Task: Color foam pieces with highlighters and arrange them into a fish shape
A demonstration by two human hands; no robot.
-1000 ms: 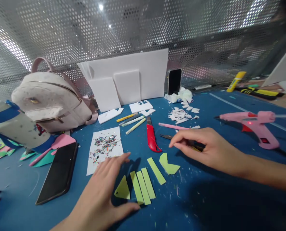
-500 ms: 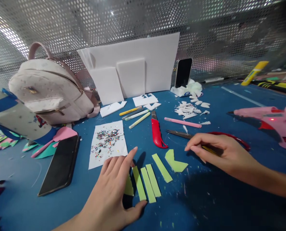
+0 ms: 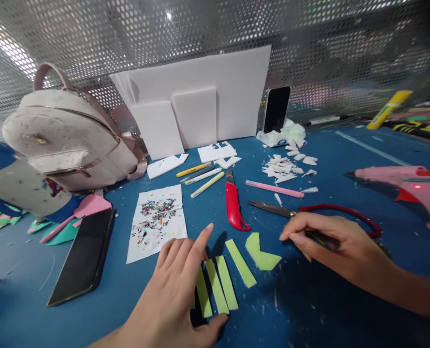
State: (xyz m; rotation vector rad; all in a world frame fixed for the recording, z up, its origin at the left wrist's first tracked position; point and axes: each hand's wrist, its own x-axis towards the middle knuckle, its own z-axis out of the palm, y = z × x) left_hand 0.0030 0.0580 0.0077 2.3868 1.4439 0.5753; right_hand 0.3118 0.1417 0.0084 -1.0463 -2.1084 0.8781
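My left hand (image 3: 177, 290) is spread low over the light green paper strips (image 3: 227, 282), its index finger pointing away and its thumb by their near ends. It partly covers the leftmost strips. A separate strip (image 3: 240, 263) and an angular green scrap (image 3: 263, 252) lie to the right. My right hand (image 3: 331, 246) is curled, thumb and index finger pressed together, just in front of red-handled scissors (image 3: 273, 209) lying on the table. Something yellowish shows inside its curled fingers, but I cannot make out what it is. A red craft knife (image 3: 234, 203) lies between the hands.
A pink glue gun (image 3: 414, 186) with a lit red light stands right. Left are a phone (image 3: 82, 256), a backpack (image 3: 70, 130) and paper holding glitter bits (image 3: 157, 222). Several markers (image 3: 207, 185), a pink pen (image 3: 275, 189) and white scraps (image 3: 282, 166) lie beyond, before white boards (image 3: 236, 96).
The view has shifted slightly. My left hand has moved a little right over the strips, covering more of the left ones. My right hand has drawn back slightly, showing more of the scissors' red handle.
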